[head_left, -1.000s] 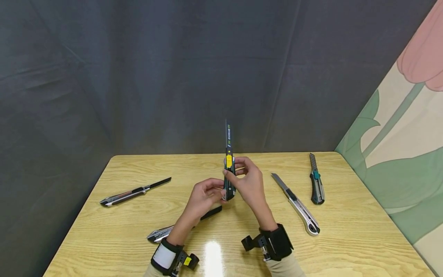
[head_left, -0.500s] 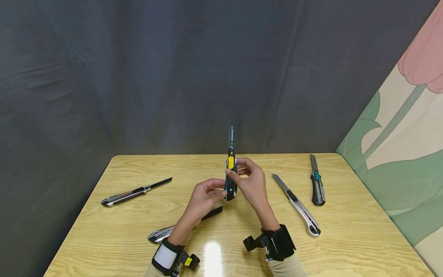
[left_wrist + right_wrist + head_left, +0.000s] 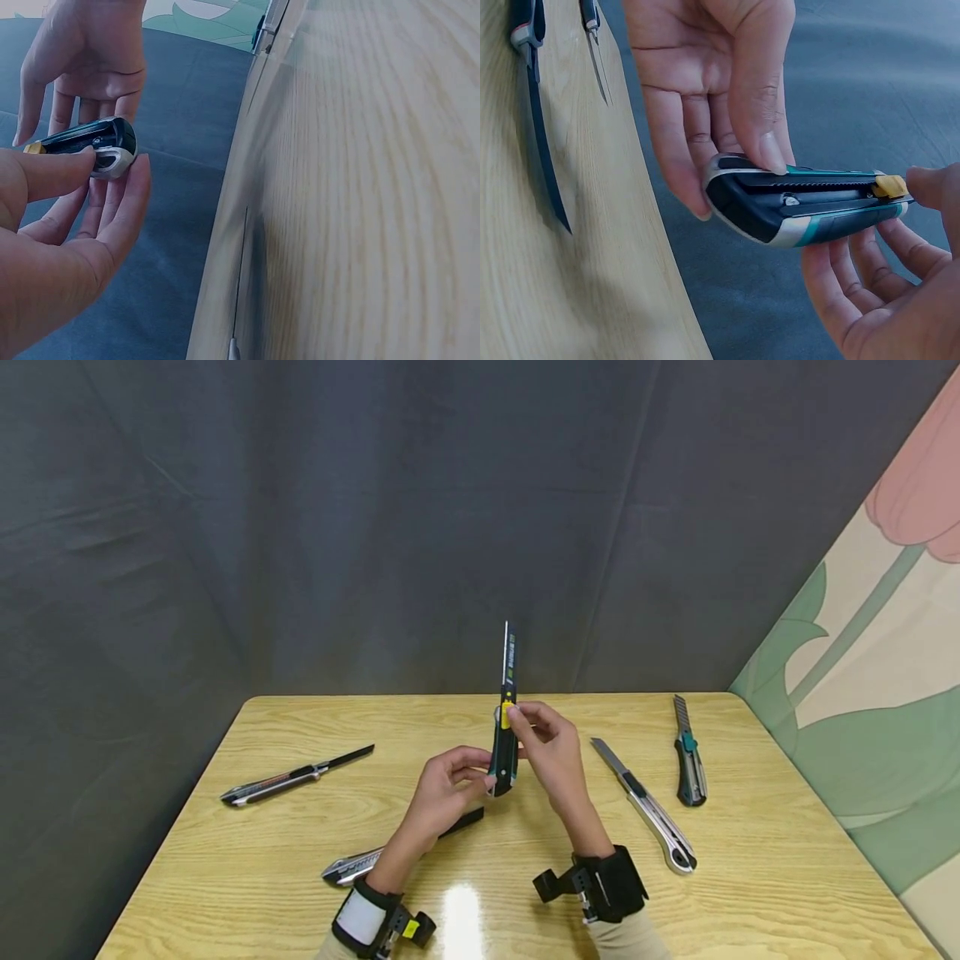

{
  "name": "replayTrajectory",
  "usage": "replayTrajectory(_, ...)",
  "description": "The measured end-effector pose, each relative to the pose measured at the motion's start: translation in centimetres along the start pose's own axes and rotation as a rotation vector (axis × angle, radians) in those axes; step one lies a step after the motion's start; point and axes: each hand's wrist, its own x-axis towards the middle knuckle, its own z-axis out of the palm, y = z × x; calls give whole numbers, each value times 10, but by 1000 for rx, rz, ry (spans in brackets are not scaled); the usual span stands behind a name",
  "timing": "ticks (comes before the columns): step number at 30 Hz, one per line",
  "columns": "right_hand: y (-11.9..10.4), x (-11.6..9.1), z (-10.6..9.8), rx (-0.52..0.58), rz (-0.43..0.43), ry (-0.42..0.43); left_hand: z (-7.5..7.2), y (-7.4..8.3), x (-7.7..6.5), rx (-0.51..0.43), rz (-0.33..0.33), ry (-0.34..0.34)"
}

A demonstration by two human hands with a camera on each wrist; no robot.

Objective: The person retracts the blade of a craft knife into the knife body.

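Observation:
Above the table, a utility knife (image 3: pixel 504 752) stands nearly upright with its long printed blade extended. Its handle is black and teal, with a yellow slider (image 3: pixel 889 186). My left hand (image 3: pixel 447 785) pinches the bottom end of the handle between thumb and fingers, as the left wrist view also shows. Higher up, my right hand (image 3: pixel 553 750) has its thumb on the slider and its fingers behind the handle. Under my left forearm lies a silver utility knife (image 3: pixel 351 867) with a black blade (image 3: pixel 462 821), its middle hidden by the arm.
On the wooden table (image 3: pixel 525 893), a dark-bladed utility knife (image 3: pixel 272 787) lies at left. To the right are a silver utility knife (image 3: pixel 654 817) and one with a teal slider (image 3: pixel 687 764). Dark cloth (image 3: pixel 420 527) hangs behind; a floral panel (image 3: pixel 870 693) stands at right.
The right thumb has slid up from the handle onto the yellow slider. Both hands and the knife have drifted slightly right, and the knife has turned a little.

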Motion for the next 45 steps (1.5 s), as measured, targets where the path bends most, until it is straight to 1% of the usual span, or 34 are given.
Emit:
replayTrajectory(2,9,4,-2,31,-6,5,1,7,-2,7,4,-8)
replayTrajectory(5,11,5,-3,46,-14,11,1,12,-3,10,4,-20)
replayTrajectory(13,12,3,-1,95,4,56,1,13,-4,-17,7,-42)
replayTrajectory(15,12,3,-1,105,6,61,1,10,-3,-28,4,-45)
replayTrajectory(20,7,2,-2,104,9,55,1,-7,3,-36,10,-39)
replayTrajectory(23,-2,-1,-1,69,0,54,2,-17,5,-9,15,-36)
replayTrajectory(25,-9,-3,0,35,-11,55,2,-20,5,8,19,-38)
replayTrajectory(27,-14,-5,1,6,-19,55,1,-21,5,4,18,-42)
replayTrajectory(30,-17,-5,2,-15,-30,38,0,-18,4,-26,16,-48)
replayTrajectory(33,-19,-4,0,-14,-34,15,0,-7,1,-43,12,-57)
replayTrajectory(38,-19,-3,-3,14,-25,-13,0,11,-3,-32,15,-76)
replayTrajectory(41,-18,-2,-4,34,-32,-31,0,15,-5,-32,22,-75)
replayTrajectory(45,-16,-2,-6,48,-46,-46,1,15,-5,-34,21,-77)
